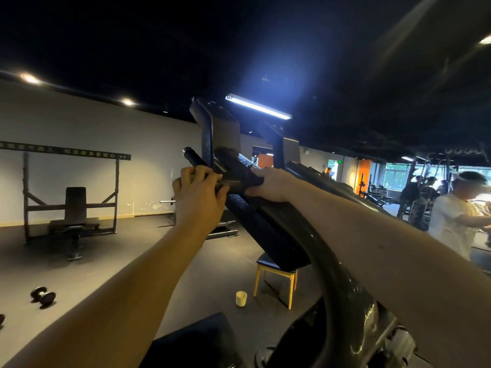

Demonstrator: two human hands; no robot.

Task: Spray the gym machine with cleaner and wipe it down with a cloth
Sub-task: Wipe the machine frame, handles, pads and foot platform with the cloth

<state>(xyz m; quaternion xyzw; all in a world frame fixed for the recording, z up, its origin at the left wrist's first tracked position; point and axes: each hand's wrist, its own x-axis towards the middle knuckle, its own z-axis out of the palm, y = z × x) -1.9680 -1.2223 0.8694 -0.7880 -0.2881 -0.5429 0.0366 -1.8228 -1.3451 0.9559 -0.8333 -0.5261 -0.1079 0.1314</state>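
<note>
Status from where I stand: gym machine (268, 229) fills the middle of the room, a black padded arm slanting up from low right to a forked head under the strip light (259, 107). It's the task's thing and both hands are on its upper end. Its lower curved frame looks glossy and speckled; could be spray droplets or just textured paint, cannot tell. Bench rack (71, 203) sits well apart against the left wall, another person (457, 216) is off at the right, neither involved. Yellow-legged chair (276, 272) is tucked under the low end of the pad. Right hand (267, 184): grip wrapped round the padded arm, fingers over the top edge, thumb underneath. Left hand (198, 192): grip curled round the handle bar (191, 155) just where it meets the arm, near the right hand. Dumbbell (43, 296) and a white cup (241, 298) are on the floor, the cup just beside the chair. No spray bottle in view, and no cloth I can make out in either grip. Something dark sits between the two hands, too dim to call. My read: nothing here confirms spraying or wiping is done. This looks like bracing or repositioning the arm, so most of the wipe-down is probably left, with cleaner and cloth to be fetched.
</note>
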